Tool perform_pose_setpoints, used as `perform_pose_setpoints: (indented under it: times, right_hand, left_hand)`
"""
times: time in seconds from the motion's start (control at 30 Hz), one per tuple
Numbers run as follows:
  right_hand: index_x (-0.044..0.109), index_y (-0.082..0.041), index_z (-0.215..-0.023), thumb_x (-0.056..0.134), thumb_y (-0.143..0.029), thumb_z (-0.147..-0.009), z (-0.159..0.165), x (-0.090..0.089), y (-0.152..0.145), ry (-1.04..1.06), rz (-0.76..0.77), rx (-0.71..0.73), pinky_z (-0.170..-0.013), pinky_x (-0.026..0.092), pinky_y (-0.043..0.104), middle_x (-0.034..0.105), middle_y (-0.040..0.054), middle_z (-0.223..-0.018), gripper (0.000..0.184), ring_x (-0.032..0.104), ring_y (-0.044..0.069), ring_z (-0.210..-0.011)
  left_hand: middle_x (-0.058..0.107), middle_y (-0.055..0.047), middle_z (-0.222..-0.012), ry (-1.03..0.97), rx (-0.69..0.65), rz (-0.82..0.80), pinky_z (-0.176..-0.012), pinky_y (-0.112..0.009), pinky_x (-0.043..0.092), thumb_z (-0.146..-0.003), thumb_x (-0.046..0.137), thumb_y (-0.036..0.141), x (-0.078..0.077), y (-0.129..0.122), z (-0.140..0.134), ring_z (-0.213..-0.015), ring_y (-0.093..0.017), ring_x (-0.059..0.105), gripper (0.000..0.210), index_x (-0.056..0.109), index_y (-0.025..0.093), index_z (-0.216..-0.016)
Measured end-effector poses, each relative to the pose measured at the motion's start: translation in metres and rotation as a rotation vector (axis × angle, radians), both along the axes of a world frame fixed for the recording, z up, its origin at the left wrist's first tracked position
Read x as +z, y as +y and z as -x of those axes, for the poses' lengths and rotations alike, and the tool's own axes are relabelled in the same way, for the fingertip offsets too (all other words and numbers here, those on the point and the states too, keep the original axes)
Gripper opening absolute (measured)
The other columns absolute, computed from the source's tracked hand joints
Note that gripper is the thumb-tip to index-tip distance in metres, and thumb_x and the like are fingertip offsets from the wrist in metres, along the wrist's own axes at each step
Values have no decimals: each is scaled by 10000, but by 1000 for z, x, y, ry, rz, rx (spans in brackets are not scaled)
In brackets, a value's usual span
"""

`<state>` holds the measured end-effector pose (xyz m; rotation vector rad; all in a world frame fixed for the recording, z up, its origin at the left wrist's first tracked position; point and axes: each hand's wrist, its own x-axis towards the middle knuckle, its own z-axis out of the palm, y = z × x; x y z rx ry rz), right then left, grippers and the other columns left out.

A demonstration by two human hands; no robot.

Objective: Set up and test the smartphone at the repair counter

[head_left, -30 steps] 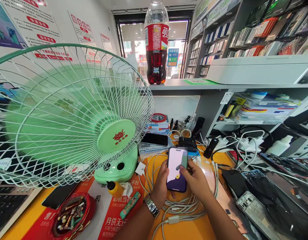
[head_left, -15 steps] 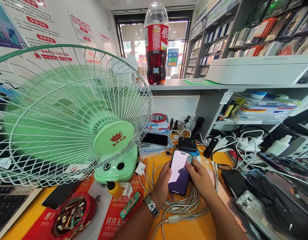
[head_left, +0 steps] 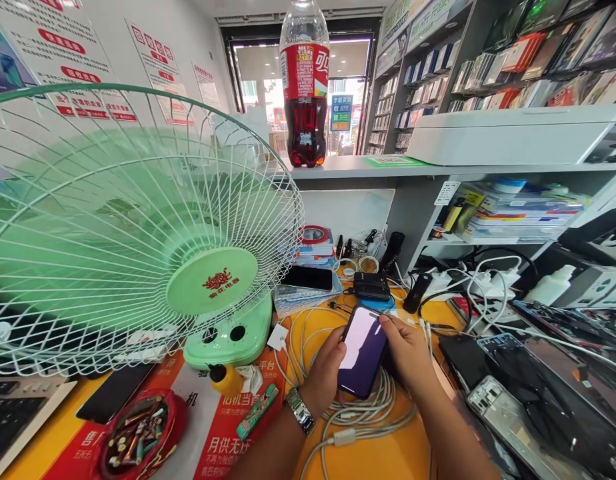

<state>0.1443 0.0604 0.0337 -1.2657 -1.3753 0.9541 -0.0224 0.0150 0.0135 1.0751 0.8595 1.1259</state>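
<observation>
Just below the frame's centre, above coiled cables (head_left: 344, 437) on the desk (head_left: 388, 457), the left hand (head_left: 327, 370) and right hand (head_left: 407, 348) pinch a smartphone (head_left: 361, 363) by opposite long edges (probably light, stiff, slick and breakable), the sensible place to grip it.

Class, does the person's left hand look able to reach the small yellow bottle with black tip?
Probably yes: nothing tall stands between the left hand and the bottle, mostly white cables and crumpled white tissue, though it holds a dark-edged rectangular smartphone.
</observation>
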Motion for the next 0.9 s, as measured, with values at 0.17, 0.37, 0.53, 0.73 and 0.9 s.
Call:
perform_pose_setpoints:
  times: [0.17, 0.37, 0.53, 0.73, 0.9]
  right_hand:
    - [626, -175, -1029, 646, -371, -758, 6, 7, -6, 60, 25, 214, -687, 511, 313, 694, 48, -853, 336, 629, 223, -786]
    - [574, -181, -611, 516, -453, -857, -2, 2, -1, 48, -14, 17, -628, 429, 284, 601, 28, -666, 371, 533, 182, -655]
    - [558, -190, -620, 528, -503, -832, -2, 3, 1, 53, 16, 50, -631, 437, 288, 598, 27, -664, 379, 536, 192, -654]
    - [568, -189, -652, 525, -536, -806, 4, 3, -2, 74, 40, 14, -555, 429, 283, 601, 19, -625, 382, 533, 189, -589]
    - [534, -203, -664, 493, -588, -821, 13, -5, -4, 92, 55, -95, -491, 424, 293, 584, 19, -580, 418, 533, 196, -537]
  left_hand:
    - [640, -97, -1036, -49, 45, 9, -293, -170, 340, -896, 434, 509, 2, 1, 1, -475, -89, 503, 539, 470, 254, -1369]
    - [654, -115, -1078, 17, 15, 5, -426, -272, 465, -876, 465, 514, -1, -1, 1, -530, -143, 559, 590, 443, 255, -1406]
    - [635, -104, -1107, 14, 20, 10, -308, -183, 358, -896, 437, 514, 0, 0, 1, -468, -91, 515, 545, 462, 262, -1378]
    - [606, -114, -1151, 49, 7, 7, -320, -171, 389, -899, 435, 502, 6, -4, 1, -536, -109, 549, 539, 433, 271, -1386]
    - [474, -128, -1380, 93, -74, -60, -457, -263, 519, -907, 426, 477, 6, -8, -2, -886, -262, 643, 566, 358, 293, -1438]
